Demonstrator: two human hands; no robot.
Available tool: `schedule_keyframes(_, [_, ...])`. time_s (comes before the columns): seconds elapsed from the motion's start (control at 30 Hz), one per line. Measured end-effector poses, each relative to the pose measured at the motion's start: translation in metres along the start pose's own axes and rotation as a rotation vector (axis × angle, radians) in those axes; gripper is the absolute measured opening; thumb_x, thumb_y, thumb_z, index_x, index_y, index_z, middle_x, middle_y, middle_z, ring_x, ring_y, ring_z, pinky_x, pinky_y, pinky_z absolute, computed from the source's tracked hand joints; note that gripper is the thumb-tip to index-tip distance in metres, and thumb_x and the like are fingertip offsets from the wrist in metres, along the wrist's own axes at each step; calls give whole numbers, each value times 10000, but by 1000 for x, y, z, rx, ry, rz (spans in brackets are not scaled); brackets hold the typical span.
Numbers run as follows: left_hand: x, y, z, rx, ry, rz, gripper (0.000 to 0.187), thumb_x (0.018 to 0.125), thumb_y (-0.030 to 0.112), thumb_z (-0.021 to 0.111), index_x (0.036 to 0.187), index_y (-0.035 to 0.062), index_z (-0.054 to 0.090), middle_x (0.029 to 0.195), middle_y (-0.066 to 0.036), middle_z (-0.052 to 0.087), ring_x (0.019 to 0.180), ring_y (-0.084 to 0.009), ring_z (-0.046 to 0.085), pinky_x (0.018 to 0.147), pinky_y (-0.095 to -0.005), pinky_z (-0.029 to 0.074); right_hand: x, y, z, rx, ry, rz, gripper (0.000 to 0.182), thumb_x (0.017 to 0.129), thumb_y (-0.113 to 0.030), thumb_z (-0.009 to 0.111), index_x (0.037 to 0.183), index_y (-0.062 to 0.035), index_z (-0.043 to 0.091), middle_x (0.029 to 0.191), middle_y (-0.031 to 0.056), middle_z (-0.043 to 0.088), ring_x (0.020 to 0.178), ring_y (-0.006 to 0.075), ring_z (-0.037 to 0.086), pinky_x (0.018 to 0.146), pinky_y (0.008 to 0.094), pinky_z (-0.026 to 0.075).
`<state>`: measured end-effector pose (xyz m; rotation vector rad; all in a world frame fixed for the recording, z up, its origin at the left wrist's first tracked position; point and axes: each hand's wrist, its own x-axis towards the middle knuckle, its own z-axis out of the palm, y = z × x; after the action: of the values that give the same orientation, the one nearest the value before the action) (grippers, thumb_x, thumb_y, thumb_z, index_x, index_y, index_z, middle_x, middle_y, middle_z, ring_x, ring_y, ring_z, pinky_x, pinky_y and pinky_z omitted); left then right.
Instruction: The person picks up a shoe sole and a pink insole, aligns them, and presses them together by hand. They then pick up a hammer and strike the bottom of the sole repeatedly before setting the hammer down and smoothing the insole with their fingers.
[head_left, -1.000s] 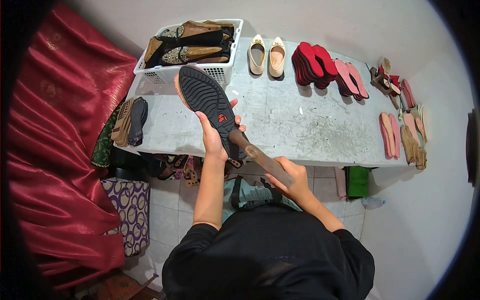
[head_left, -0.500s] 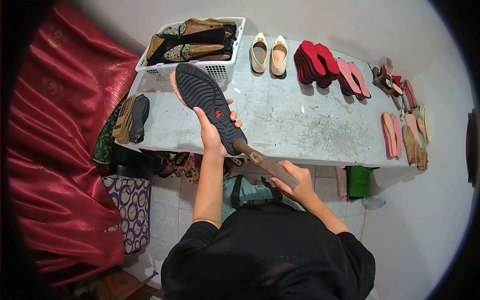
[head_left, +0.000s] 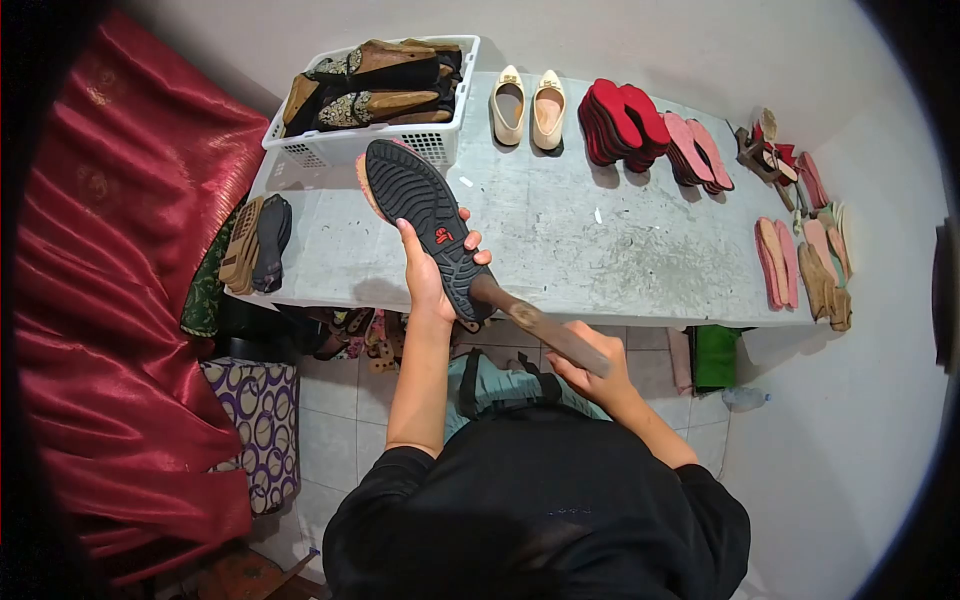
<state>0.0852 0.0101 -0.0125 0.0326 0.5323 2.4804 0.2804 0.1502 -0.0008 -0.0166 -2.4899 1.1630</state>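
Observation:
My left hand [head_left: 428, 283] is wrapped around a black ridged shoe sole [head_left: 415, 195] with a red mark on it, thumb on one edge and fingers curled over the other. The tread faces up, and a pinkish-tan layer shows along its left edge; the underside is hidden. In my right hand [head_left: 598, 370] is a worn brown hammer [head_left: 555, 338], closed in the fingers. Its dark rounded end is at the heel of the sole, seemingly touching it. Both hands are held in front of the table's near edge.
On the grey table [head_left: 400, 270] stand a white basket [head_left: 455, 120] of shoes, cream flats [head_left: 508, 110], red insoles [head_left: 628, 125] and pink insoles [head_left: 700, 150]. More soles [head_left: 270, 240] lie at the left edge. A red curtain [head_left: 130, 280] hangs left; a patterned box [head_left: 255, 430] sits below.
The sole has shifted slightly right and down in view, with my left hand still around it. The hammer and my right hand have moved slightly right and down too.

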Motion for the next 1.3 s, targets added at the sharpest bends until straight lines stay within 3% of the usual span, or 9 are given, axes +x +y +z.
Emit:
schedule_keyframes(0.27, [-25,-18,17,198,-29,-214,754,868,674,235,1145,6,450,837,-94,508,653,-186,483,536,-329,450,23,-13,-6,-23,54,-58,246,694,-109,709,888,-21,587,698,107,597,582,239,605,537,272,457])
schedule_keyframes(0.37, [-34,-29,36,370,91,-92,815,857,696,203,1102,-15,516,749,-78,539,605,-186,513,550,-323,464,34,-9,-5,-49,91,-64,265,693,-142,706,894,-33,574,715,117,613,612,263,620,546,297,471])
schedule_keyframes(0.67, [-44,-45,17,219,-59,-195,712,890,639,224,1223,42,423,1050,-161,550,653,-172,496,541,-313,463,53,-12,-4,-87,227,-109,134,811,-101,619,914,-41,558,724,71,665,666,178,673,544,258,493])
schedule_keyframes(0.73, [-50,-47,21,213,-126,-212,734,887,647,208,1207,30,444,1041,-162,557,657,-170,507,545,-312,467,53,-23,3,359,285,-28,161,804,-110,631,925,-38,553,719,80,664,636,169,668,539,260,494])
schedule_keyframes(0.87, [-52,-48,18,348,-119,-273,759,877,663,210,1133,11,504,1006,-137,581,659,-167,520,549,-310,469,63,-11,-8,-20,299,-206,149,830,-58,610,944,-1,533,696,80,650,523,119,624,516,235,500])
schedule_keyframes(1.0, [-58,-51,25,249,-134,-264,758,875,666,213,1131,13,502,991,-125,584,646,-166,523,550,-303,470,66,-22,8,500,380,49,239,790,-147,667,945,-17,542,682,84,629,533,203,630,487,299,477])
schedule_keyframes(1.13, [-56,-48,24,301,-75,-236,747,872,667,223,1121,20,500,988,-127,579,635,-167,520,541,-306,474,71,-9,-6,-50,307,-114,237,795,-164,664,954,-38,541,686,93,633,561,220,640,496,307,480])
schedule_keyframes(1.23, [-54,-41,28,307,-75,-198,740,872,667,217,1109,26,499,923,-116,583,636,-164,523,533,-303,477,53,-32,4,362,308,10,253,755,-199,692,913,-56,556,671,121,614,571,269,624,504,327,465])
schedule_keyframes(1.3, [-55,-37,26,325,-30,-194,756,871,670,209,1124,15,491,835,-109,586,612,-163,526,528,-289,475,41,-15,7,223,230,-18,265,741,-195,699,912,-52,554,673,117,612,581,272,623,505,327,465])
